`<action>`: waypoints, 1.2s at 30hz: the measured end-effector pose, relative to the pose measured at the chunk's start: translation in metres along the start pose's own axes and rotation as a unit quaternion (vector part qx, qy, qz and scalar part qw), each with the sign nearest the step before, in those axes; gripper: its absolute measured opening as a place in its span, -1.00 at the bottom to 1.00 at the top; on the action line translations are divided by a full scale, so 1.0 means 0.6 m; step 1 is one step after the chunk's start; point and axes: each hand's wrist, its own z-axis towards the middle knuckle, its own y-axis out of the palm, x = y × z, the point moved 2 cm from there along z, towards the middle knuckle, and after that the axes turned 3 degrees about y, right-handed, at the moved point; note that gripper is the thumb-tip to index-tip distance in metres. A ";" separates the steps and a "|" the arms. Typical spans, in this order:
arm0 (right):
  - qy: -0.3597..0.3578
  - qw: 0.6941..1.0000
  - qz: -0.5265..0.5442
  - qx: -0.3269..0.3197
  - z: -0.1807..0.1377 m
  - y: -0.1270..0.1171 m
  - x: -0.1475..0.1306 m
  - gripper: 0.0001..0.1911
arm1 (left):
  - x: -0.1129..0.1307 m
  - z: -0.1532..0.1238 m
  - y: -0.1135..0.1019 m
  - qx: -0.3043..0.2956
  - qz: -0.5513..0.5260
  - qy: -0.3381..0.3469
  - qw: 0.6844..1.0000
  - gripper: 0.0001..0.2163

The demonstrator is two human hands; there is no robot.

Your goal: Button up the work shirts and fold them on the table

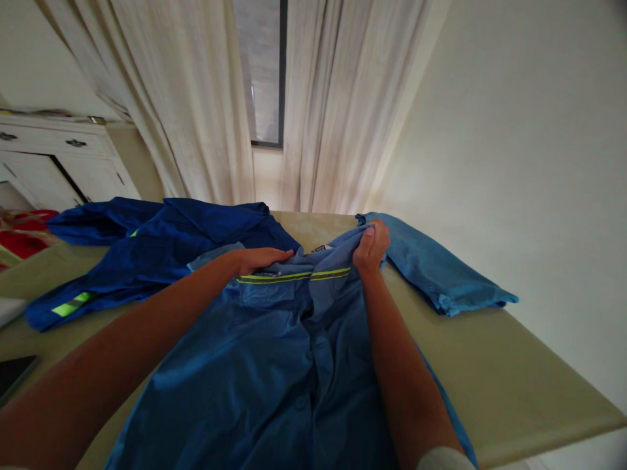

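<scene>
A blue work shirt (255, 365) lies spread out in front of me, its buttoned front facing up and a yellow-edged reflective stripe across the chest. My right hand (371, 248) is closed round the fabric at the shirt's right shoulder, lifting it slightly. At the other shoulder, my left hand (262, 260) holds the cloth with its fingers pointing toward the collar; part of its grip is hidden. Between the hands a small label shows at the neck. One sleeve (431, 264) stretches out to the right over the table.
Darker blue garments with reflective patches (181, 235) lie on the left of the table (514, 378). A dark flat device (14, 375) sits near the left edge. Curtains (196, 98) hang behind, a wall rises at right, and a white cabinet (63, 156) stands at far left.
</scene>
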 end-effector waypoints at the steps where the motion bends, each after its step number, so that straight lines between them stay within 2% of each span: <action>1: -0.004 1.000 -0.002 0.000 -0.001 0.001 0.000 -0.61 | 0.000 0.000 -0.007 0.013 -0.022 0.020 0.999 -0.65; 2: -0.010 1.000 -0.002 -0.001 -0.002 0.002 0.001 -0.63 | 0.002 -0.002 -0.015 0.031 -0.041 0.056 0.997 -0.63; 5: -0.026 1.000 0.001 -0.007 -0.006 0.006 0.004 -0.66 | 0.017 -0.016 -0.038 0.081 -0.105 0.196 0.972 -0.40; 8: -0.031 0.999 0.001 -0.011 -0.008 0.007 0.005 -0.65 | 0.033 -0.040 -0.045 0.080 -0.162 0.259 0.949 -0.40; 12: -0.034 0.999 0.008 -0.016 -0.007 0.007 0.001 -0.64 | 0.044 -0.059 -0.033 0.074 -0.152 0.247 0.954 -0.50; 17: -0.001 1.000 0.004 -0.008 -0.004 0.005 -0.001 -0.60 | 0.046 -0.062 -0.014 0.151 -0.036 0.286 0.946 -0.60; 19: 0.006 1.000 -0.003 -0.004 -0.003 0.005 -0.002 -0.60 | 0.042 -0.063 -0.013 0.191 0.014 0.271 0.943 -0.54; 23: -0.022 1.000 -0.001 -0.013 0.000 0.006 -0.007 -0.66 | 0.040 -0.064 -0.021 0.259 0.134 0.250 0.923 -0.61; 25: -0.049 0.998 0.004 -0.025 0.001 0.007 -0.010 -0.70 | 0.042 -0.062 -0.025 0.261 0.171 0.237 0.920 -0.60; 28: -0.078 0.995 -0.008 -0.054 0.003 0.011 -0.014 -0.72 | 0.048 -0.059 -0.024 0.259 0.239 0.182 0.918 -0.60; 32: -0.089 0.993 -0.021 -0.068 0.005 0.013 -0.017 -0.70 | 0.058 -0.061 -0.012 0.259 0.362 0.151 0.883 -0.81; 34: -0.092 0.994 -0.016 -0.058 0.007 0.012 -0.019 -0.71 | 0.060 -0.064 -0.008 0.258 0.351 0.152 0.887 -0.89; 36: -0.083 0.995 -0.011 -0.048 0.009 0.010 -0.019 -0.71 | 0.061 -0.068 -0.007 0.253 0.253 0.145 0.923 -0.86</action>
